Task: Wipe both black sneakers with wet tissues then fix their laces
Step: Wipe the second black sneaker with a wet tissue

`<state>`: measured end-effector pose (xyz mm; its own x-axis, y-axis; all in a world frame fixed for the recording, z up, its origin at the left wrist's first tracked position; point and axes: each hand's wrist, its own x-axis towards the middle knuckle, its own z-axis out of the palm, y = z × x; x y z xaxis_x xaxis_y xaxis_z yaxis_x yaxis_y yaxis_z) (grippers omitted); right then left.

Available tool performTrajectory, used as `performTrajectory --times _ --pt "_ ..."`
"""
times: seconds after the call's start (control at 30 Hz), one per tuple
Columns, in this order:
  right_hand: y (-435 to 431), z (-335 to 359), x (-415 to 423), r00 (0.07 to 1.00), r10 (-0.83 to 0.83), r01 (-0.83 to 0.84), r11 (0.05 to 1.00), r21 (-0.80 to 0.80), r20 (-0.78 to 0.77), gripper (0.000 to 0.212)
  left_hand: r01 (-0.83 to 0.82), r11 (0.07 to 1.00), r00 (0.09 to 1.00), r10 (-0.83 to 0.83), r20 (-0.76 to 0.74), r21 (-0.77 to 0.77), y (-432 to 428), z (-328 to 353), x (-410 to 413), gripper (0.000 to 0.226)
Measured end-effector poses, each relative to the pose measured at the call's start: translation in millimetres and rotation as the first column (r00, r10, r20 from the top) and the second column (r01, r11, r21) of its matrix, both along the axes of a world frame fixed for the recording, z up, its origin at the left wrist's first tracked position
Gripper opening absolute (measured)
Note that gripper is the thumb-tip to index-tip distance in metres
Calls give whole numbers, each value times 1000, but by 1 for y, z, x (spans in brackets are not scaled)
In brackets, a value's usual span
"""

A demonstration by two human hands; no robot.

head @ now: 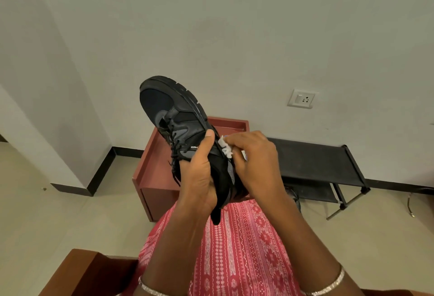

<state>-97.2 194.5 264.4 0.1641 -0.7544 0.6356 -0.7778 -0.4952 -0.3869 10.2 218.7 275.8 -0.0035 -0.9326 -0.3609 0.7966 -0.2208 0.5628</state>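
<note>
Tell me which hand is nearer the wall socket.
Right. The right hand, pinching the tissue, sits just below-left of the socket; the left hand, gripping the sneaker, is farther left.

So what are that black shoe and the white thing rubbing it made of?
The sneaker looks like matte mesh fabric with smoother synthetic panels and a ridged, rubbery-looking sole. The tissue looks like soft, crumpled paper or cloth, bunched in the right hand; whether it is wet cannot be told.
</note>
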Motion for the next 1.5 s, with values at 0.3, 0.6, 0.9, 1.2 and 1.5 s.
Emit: performTrajectory --times 0.3,0.6,0.9,1.2,1.5 --pt "51 -38 -32 999 -44 44 999 -6 25 34 -91 995 994 88 64 39 -9 -4 15 28" --pt "52 -54 -12 985 -139 154 974 -167 99 23 110 990 991 -102 -86 85 -10 -2 26 63" --pt "54 -42 24 962 -17 52 991 -124 272 28 180 982 972 -167 -166 63 -11 -7 32 77" --pt "51 -24 34 978 170 -145 969 -198 117 44 148 979 983 -131 -125 140 -15 -7 23 93" --pt "46 -35 3 994 30 -15 989 -146 101 22 8 999 999 -7 -40 37 -12 -4 28 61"
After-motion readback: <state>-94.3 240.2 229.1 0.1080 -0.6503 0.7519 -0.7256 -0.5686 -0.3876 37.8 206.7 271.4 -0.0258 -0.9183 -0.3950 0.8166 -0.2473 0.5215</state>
